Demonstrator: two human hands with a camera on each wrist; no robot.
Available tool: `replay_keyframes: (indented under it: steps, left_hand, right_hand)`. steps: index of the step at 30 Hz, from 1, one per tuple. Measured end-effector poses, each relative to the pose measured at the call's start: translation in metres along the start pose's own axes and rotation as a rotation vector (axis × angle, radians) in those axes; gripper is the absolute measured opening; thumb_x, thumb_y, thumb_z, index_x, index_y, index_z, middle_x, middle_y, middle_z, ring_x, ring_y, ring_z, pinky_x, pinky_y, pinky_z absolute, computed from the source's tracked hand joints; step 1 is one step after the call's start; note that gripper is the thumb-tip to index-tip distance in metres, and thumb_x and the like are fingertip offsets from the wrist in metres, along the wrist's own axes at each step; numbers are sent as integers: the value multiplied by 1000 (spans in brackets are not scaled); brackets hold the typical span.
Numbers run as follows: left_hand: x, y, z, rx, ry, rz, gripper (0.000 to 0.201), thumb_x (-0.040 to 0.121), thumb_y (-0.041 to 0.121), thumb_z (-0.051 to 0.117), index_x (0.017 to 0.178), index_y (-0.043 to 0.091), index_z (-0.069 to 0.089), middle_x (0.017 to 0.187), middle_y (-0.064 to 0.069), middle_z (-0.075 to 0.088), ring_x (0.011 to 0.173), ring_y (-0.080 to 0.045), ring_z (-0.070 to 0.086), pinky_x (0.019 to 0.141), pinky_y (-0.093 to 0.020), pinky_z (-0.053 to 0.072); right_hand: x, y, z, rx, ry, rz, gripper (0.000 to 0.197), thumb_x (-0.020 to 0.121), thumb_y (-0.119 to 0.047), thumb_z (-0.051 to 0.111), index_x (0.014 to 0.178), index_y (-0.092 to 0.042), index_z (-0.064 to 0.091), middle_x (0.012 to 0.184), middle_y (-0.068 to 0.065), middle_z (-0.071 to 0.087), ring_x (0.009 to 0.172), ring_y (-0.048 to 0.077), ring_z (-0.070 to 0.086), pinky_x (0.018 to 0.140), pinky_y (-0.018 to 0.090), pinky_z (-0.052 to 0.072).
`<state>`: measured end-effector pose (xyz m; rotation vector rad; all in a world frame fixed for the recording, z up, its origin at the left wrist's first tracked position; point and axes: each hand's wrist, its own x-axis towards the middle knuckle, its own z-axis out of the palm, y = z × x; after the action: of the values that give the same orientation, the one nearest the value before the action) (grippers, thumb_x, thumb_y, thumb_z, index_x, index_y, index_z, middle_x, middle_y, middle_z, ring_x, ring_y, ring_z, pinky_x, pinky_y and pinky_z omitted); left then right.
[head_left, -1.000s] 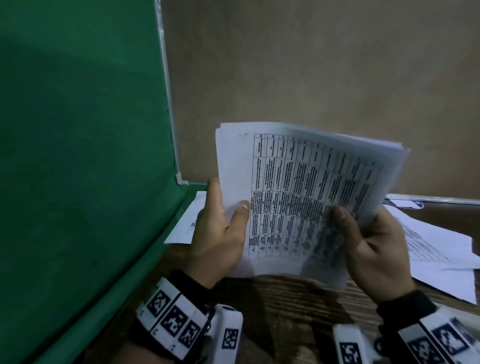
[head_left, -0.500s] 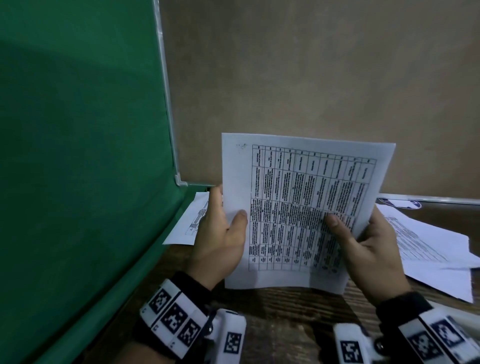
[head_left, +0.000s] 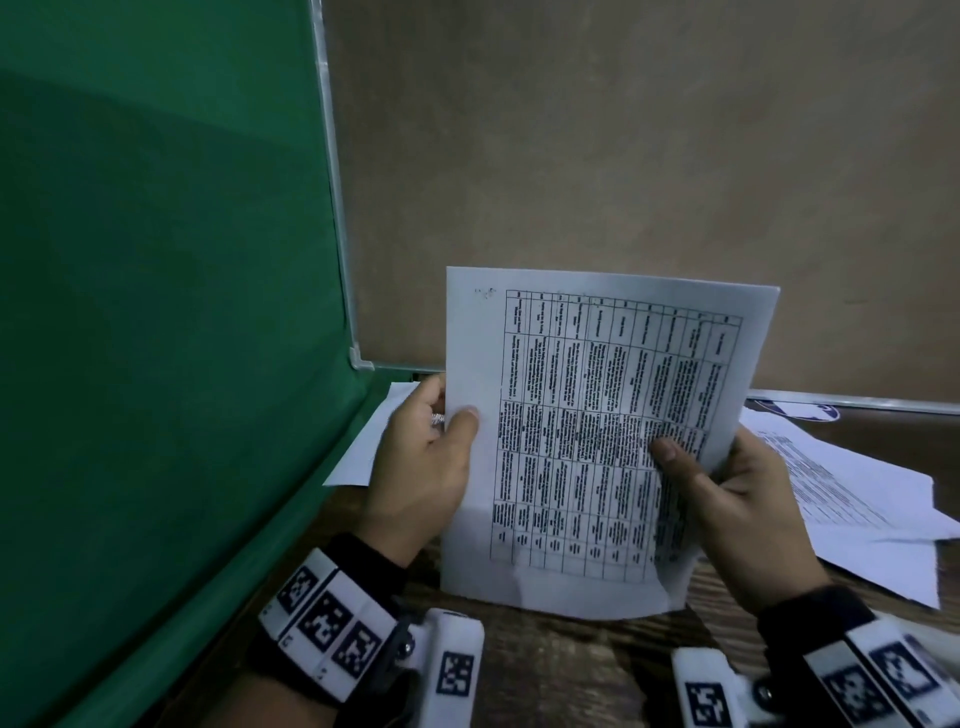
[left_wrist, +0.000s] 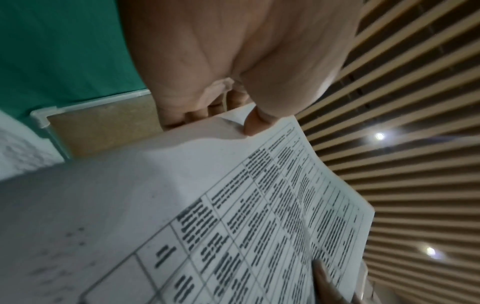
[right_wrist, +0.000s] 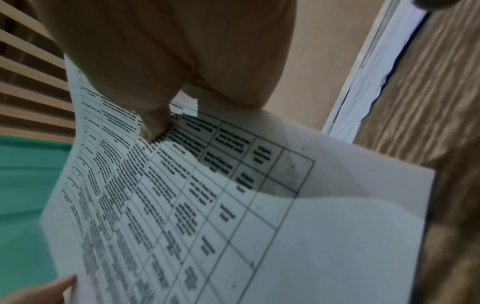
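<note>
A moment before, the stack of papers (head_left: 597, 441) was fanned out. Now it stood straight and even over the bench (head_left: 571, 675), so it looked tidied. The left hand (head_left: 421, 467) and right hand (head_left: 743, 514) held its sides, fingers (head_left: 464, 423) curled round it. On the right lay loose sheets (head_left: 857, 483); a green board (head_left: 156, 312) crowded the left.

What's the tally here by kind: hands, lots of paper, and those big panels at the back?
Hands: 2 (left hand, right hand)
Lots of paper: 3 (held sheaf gripped by both hands, sheet lying behind the left hand, loose pile beside the right hand)
Panels: 2 (green panel, brown panel)
Total: 7
</note>
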<state>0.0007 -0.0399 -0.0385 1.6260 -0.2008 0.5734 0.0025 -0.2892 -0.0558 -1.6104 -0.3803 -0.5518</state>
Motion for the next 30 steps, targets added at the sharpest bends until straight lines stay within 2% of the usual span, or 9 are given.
replay_keyframes:
  steps: [5,7,10,15,17,20,22,24,30]
  left_hand:
    - [6,-5,-5,-133,17,-42,22,91,10,66,106,19,79,105,-5,80,101,-30,75,100,-57,56]
    - [6,-10,-6,-123,-2,-60,23,94,7,66,110,15,79,109,-5,80,106,-29,75,103,-57,54]
    - [6,-21,-6,-23,-42,-53,25,92,11,65,112,17,79,110,2,80,109,-26,74,103,-56,54]
    - [11,-40,-7,107,-27,-127,31,83,19,64,92,44,79,101,11,80,102,-24,76,99,-54,57]
    - [12,-44,-7,105,-18,-147,31,85,15,64,88,43,79,99,9,81,103,-28,75,97,-55,58]
    - [15,-44,-10,90,-1,-193,38,94,-1,61,86,32,79,97,6,81,101,-29,76,97,-55,58]
    - [16,-44,-10,95,-10,-206,34,95,-3,59,90,25,77,97,3,81,101,-31,75,95,-56,58]
    - [16,-43,-10,85,-16,-180,30,93,-1,59,93,23,76,97,1,81,100,-33,75,95,-58,58]
    - [13,-37,-7,84,-103,-112,54,90,5,53,133,37,64,105,5,79,98,-32,75,94,-60,57]
  right_hand:
    - [1,-12,-4,-28,-56,162,21,90,-28,70,104,-13,72,95,6,80,89,27,76,75,37,63]
    - [3,-17,-12,-240,-38,188,23,92,-32,73,110,-17,70,90,0,80,82,20,77,73,35,61]
    - [5,-21,-38,-777,-89,257,57,85,-52,77,129,-23,59,103,-1,75,87,17,71,81,37,54]
    - [19,-43,-67,-1470,-652,552,76,77,-67,77,132,-16,63,127,2,66,116,22,61,94,33,47]
    - [19,-40,-71,-1595,-803,615,57,73,-64,83,101,-15,74,103,0,73,93,18,68,81,31,52]
    - [14,-28,-73,-1632,-861,656,41,82,-45,79,64,-14,61,66,-4,62,59,11,56,60,26,46]
    - [14,-26,-72,-1643,-889,634,39,93,-42,68,65,-16,58,68,-4,59,60,11,54,58,22,44]
    - [16,-30,-72,-1571,-851,589,32,96,-47,62,82,-19,66,86,-3,68,79,14,63,73,26,51]
    - [32,-51,-33,-598,-284,174,30,96,-43,65,84,-17,72,76,4,77,72,24,73,75,46,56]
